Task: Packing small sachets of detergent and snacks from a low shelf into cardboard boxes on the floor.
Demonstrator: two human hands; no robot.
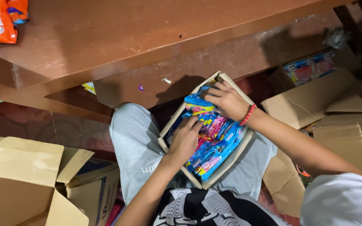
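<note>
Packets [214, 140], blue and pink, thin and glossy, lie stacked in the shallow cardboard box [206, 183] resting on your lap. Your left hand [184, 140] presses half-curled on the stack's near side, and your right hand [227, 100] curls its fingers around the top packets at the far end. Judged light, soft and slippery, so pinch a bundle by both ends.

Our hands fill most of the box [168, 129] on our lap; its walls hem them in. A wooden shelf [147, 37] overhangs just ahead. Cartons [21, 175] crowd the left, flattened cardboard [311, 100] the right. Only upward toward us stays free.
</note>
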